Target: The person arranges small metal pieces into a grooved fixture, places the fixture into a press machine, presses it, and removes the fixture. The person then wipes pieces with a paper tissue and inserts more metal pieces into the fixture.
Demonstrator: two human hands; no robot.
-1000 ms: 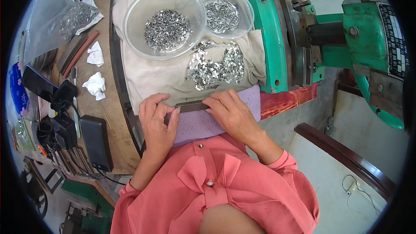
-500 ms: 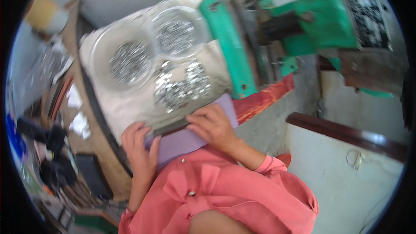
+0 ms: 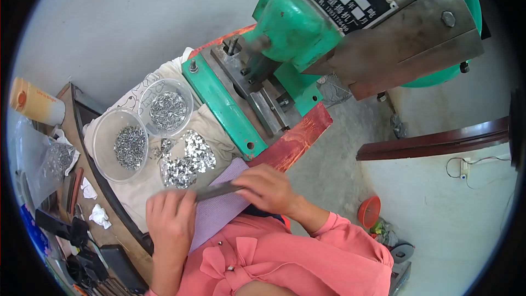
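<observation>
A dark grey flat bar spans the gap between my hands above a purple cloth. My left hand is wrapped round its left end, and my right hand grips its right end with the thumb and fingers. Just beyond the bar lies a spread of small shiny metal pieces on a beige cloth. Two clear round tubs stand behind them, holding many small silver parts.
A green press with a steel bed stands at the back right on a red board. On the left side table are crumpled tissues and a yellow-and-white bottle. A red bowl is on the floor.
The bar has come up off the cloth, and my fingers have closed round its ends. My head view has shifted, so the tubs and press appear farther left.
</observation>
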